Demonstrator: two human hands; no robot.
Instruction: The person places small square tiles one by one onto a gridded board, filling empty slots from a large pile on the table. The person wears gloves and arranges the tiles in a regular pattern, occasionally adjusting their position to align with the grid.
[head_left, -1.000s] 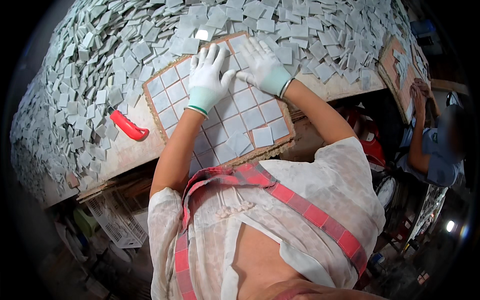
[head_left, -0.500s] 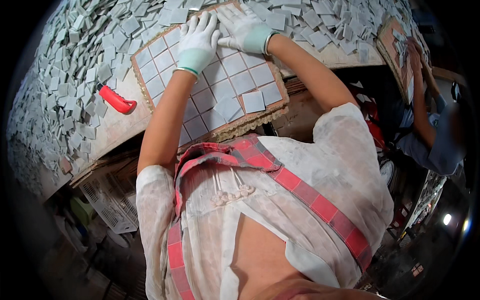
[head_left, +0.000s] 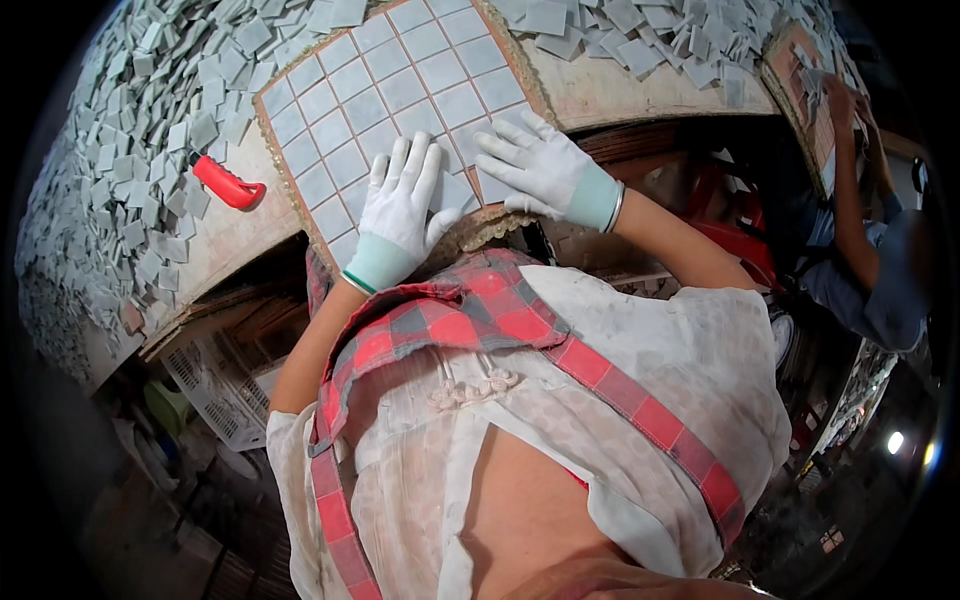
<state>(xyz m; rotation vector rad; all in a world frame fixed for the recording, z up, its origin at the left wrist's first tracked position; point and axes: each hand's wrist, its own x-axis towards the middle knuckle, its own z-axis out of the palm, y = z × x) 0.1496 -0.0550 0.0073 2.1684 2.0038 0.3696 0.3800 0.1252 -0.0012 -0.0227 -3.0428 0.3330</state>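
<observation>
Both my hands wear white gloves with mint-green cuffs. My left hand (head_left: 393, 205) lies flat, fingers spread, over the near part of a grid of pale grey square tiles (head_left: 400, 90). My right hand (head_left: 545, 172) rests on the near right tiles, fingers stretched out and apart, holding nothing. The tiles sit in rows on a board (head_left: 490, 232) with a rough, crusty edge, narrow reddish-brown gaps showing between them. A pale tile (head_left: 455, 195) near my left thumb lies askew, partly covered by the hand.
Heaps of loose grey tiles (head_left: 130, 150) cover the table's left and far sides. A red-handled tool (head_left: 230, 185) lies left of the board. At the far right, a co-worker's hands (head_left: 845, 100) are at another tile board (head_left: 790, 75). A red plastic stool (head_left: 735, 215) stands beneath.
Both hands have drawn back from the board's far end to its near edge, the right one also moving right. The far rows of tiles are now uncovered.
</observation>
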